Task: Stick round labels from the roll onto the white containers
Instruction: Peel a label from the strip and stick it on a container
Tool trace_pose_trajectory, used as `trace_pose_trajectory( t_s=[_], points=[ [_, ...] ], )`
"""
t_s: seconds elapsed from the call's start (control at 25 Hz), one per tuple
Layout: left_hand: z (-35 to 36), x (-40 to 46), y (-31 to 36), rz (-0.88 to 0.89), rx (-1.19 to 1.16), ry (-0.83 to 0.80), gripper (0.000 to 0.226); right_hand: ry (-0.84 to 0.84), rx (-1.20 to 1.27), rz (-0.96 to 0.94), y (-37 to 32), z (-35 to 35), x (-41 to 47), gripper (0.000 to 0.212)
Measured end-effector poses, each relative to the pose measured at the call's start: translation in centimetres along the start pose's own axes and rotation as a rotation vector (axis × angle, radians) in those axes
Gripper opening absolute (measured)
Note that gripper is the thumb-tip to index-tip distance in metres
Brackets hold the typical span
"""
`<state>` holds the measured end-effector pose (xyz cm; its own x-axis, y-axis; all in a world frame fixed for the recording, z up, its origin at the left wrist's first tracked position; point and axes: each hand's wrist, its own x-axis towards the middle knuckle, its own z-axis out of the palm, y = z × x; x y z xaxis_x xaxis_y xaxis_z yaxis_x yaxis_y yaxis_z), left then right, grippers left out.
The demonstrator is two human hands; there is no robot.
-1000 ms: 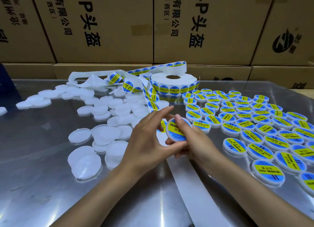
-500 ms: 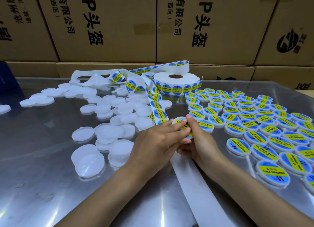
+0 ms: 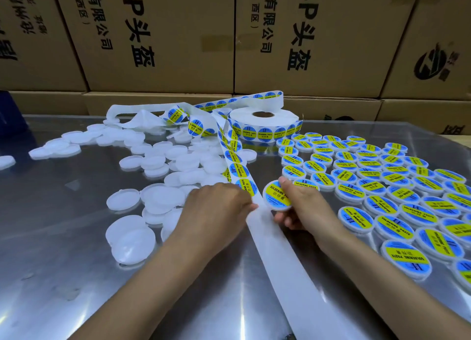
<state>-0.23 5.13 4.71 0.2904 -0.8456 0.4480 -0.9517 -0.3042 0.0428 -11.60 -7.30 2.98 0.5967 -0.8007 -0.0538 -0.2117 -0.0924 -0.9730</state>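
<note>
My right hand (image 3: 304, 207) grips a round white container (image 3: 275, 196) with a blue and yellow label on top, thumb across the label. My left hand (image 3: 216, 209) lies on the label strip (image 3: 238, 170), its fingertips at the nearest label and the bare backing paper (image 3: 277, 250); whether it pinches the label is hidden. The label roll (image 3: 263, 125) lies flat at the back middle. Plain white containers (image 3: 163, 197) are heaped to the left. Several labelled containers (image 3: 392, 186) stand in rows on the right.
The work goes on over a shiny metal table (image 3: 63, 263). Cardboard boxes (image 3: 163, 33) with black print are stacked behind it. Loose loops of empty backing paper (image 3: 132, 112) lie at the back left. A dark blue object (image 3: 10, 112) shows at the far left edge.
My left hand has left the labelled container and gone down to the strip's nearest label. My right hand has kept the container and shifted it slightly right.
</note>
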Motion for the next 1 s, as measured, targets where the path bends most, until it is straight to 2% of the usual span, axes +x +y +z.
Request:
trace_pose_trajectory(
  t_s=[0.08,0.12,0.24,0.32,0.4,0.48,0.64,0.72,0.84,0.92,1.0],
  points=[
    [-0.2,0.1,-1.3,-0.217,0.156,-0.171,0.036,0.084,-0.245,-0.032,0.5,-1.2,0.7,0.041],
    [-0.3,0.0,-2.0,-0.272,0.173,-0.231,0.036,0.126,-0.349,-0.057,0.8,-1.6,1.0,0.041],
    [0.2,-0.5,-3.0,-0.336,0.148,-0.477,0.036,0.188,-0.523,-0.062,1.2,-2.2,1.4,0.048],
    [0.7,-0.8,-3.0,-0.317,0.172,-0.526,0.027,0.201,-0.673,-0.024,1.2,-2.3,1.3,0.052],
    [0.8,-0.8,-2.8,-0.296,0.190,-0.496,0.024,0.257,-0.842,-0.033,1.2,-2.4,1.1,0.052],
    [1.0,-0.8,-2.6,-0.274,0.192,-0.448,0.025,0.304,-0.918,-0.124,1.0,-2.2,0.7,0.043],
    [1.3,-0.5,-2.4,-0.291,0.124,-0.299,0.029,0.174,-0.907,-0.332,0.6,-1.3,0.1,0.017],
    [1.1,-0.1,-2.6,-0.312,0.061,-0.246,0.038,0.139,-0.972,-0.350,0.9,-1.1,0.0,0.020],
    [0.8,0.5,-3.1,-0.339,-0.011,-0.161,0.055,0.229,-1.102,-0.264,1.3,-1.6,0.2,0.027],
    [0.7,0.7,-3.3,-0.307,-0.073,-0.066,0.056,0.257,-1.190,-0.220,1.6,-2.0,0.5,0.032],
    [0.7,0.8,-3.4,-0.233,-0.215,0.052,0.054,0.240,-1.155,-0.270,1.7,-2.0,0.7,0.031]
  ],
)
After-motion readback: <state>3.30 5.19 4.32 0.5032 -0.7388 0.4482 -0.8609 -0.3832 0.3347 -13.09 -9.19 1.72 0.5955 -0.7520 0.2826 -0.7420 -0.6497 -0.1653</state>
